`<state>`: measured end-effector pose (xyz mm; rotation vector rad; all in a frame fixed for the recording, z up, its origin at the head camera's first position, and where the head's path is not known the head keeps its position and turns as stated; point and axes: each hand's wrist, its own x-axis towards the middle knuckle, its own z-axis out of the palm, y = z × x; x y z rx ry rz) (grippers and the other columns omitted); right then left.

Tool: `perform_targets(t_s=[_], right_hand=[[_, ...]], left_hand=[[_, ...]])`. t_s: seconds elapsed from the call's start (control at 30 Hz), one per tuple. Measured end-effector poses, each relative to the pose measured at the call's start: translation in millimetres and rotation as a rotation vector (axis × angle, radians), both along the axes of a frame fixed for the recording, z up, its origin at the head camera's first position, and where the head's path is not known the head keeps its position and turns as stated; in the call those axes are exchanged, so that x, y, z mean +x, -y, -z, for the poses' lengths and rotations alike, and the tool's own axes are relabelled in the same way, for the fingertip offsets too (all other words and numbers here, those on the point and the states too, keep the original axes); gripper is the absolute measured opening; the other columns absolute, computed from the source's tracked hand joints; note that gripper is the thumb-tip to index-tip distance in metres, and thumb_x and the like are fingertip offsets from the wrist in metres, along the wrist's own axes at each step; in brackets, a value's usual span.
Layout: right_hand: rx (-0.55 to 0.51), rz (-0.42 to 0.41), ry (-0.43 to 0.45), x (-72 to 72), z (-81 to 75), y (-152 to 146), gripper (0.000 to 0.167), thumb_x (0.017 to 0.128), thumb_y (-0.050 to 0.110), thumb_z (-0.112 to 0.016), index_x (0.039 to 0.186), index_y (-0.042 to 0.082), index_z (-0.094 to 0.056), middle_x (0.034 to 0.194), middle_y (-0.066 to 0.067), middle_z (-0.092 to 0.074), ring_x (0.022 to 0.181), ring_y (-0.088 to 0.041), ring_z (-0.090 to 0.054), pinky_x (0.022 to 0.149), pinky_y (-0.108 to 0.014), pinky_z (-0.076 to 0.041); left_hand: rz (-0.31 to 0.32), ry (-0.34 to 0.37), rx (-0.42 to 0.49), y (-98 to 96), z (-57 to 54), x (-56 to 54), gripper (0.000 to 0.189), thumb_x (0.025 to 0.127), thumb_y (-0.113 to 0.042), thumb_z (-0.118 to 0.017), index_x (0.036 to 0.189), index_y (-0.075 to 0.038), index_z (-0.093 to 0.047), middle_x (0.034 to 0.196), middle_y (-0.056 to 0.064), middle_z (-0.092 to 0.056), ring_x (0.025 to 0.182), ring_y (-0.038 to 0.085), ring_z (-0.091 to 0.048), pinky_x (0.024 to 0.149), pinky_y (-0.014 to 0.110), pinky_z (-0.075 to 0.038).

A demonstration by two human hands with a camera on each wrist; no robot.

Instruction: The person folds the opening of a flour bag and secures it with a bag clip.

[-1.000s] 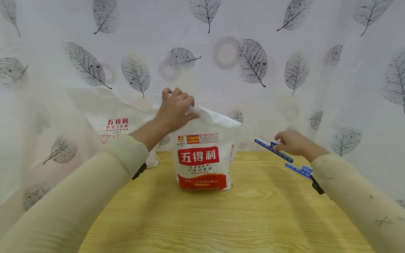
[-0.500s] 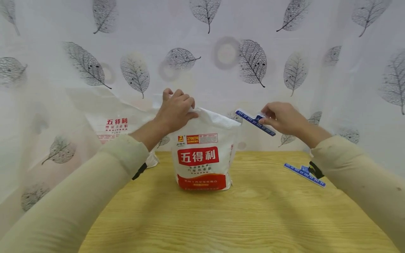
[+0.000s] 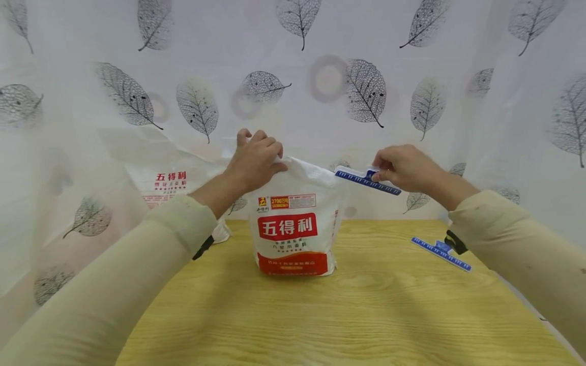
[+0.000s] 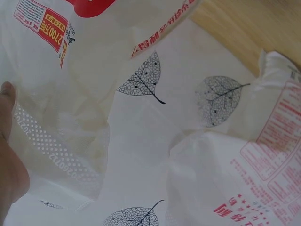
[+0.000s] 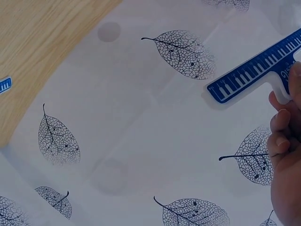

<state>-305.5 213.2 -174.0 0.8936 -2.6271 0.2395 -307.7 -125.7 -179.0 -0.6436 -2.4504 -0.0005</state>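
Observation:
A white flour bag [image 3: 293, 254] with red print stands upright on the table. My left hand [image 3: 257, 160] grips its folded top edge, thumb in front and fingers over the back. In the left wrist view, the hand [image 4: 10, 155] shows at the left border beside the bag's dotted seam [image 4: 56, 153]. My right hand [image 3: 407, 165] pinches the handle of a long blue clip [image 3: 366, 182] with a piano-key pattern. The clip's left end overlaps the bag's upper right corner. In the right wrist view, the fingers [image 5: 280, 134] hold that clip [image 5: 249, 68] at the right border.
A second blue clip [image 3: 439, 252] lies on the wooden table [image 3: 320, 320], below my right wrist. Behind my left forearm stands another white flour bag [image 3: 169, 157], partly hidden. A leaf-patterned curtain [image 3: 320, 30] hangs around the back and sides.
My right hand has lifted the blue clip from the table and carried it up and left to the bag's upper corner. My left hand has kept its grip in place.

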Motion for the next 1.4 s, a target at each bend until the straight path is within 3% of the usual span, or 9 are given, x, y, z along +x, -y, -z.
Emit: perform_targets(t_s=[0.83, 1.13, 1.4], right_hand=[[-0.036, -0.036, -0.008, -8.9, 6.8, 24, 0.011, 0.089, 0.014, -0.076, 0.089, 0.004, -0.070, 0.076, -0.003, -0.066, 0.064, -0.015, -0.055, 0.061, -0.031, -0.047], [-0.074, -0.100, -0.078, -10.9, 8.8, 36, 0.013, 0.086, 0.013, -0.078, 0.086, 0.004, -0.069, 0.073, -0.004, -0.066, 0.063, -0.015, -0.053, 0.060, -0.030, -0.045], [-0.084, -0.105, -0.112, -10.9, 8.7, 50, 0.015, 0.085, 0.014, -0.079, 0.086, 0.003, -0.068, 0.075, -0.005, -0.065, 0.064, -0.017, -0.051, 0.061, -0.032, -0.045]], left_hand=[[-0.006, 0.033, 0.021, 0.3, -1.8, 0.6, 0.032, 0.093, -0.040, -0.070, 0.106, -0.011, -0.067, 0.111, 0.006, -0.070, 0.110, 0.027, -0.051, 0.106, 0.056, -0.021], [-0.016, 0.045, 0.019, 1.3, -2.2, -1.4, 0.031, 0.093, -0.040, -0.070, 0.105, -0.012, -0.067, 0.111, 0.006, -0.070, 0.110, 0.027, -0.050, 0.106, 0.055, -0.020], [-0.012, 0.052, 0.023, 1.8, -1.6, -2.9, 0.032, 0.093, -0.041, -0.070, 0.106, -0.012, -0.067, 0.110, 0.005, -0.070, 0.108, 0.026, -0.049, 0.106, 0.056, -0.020]])
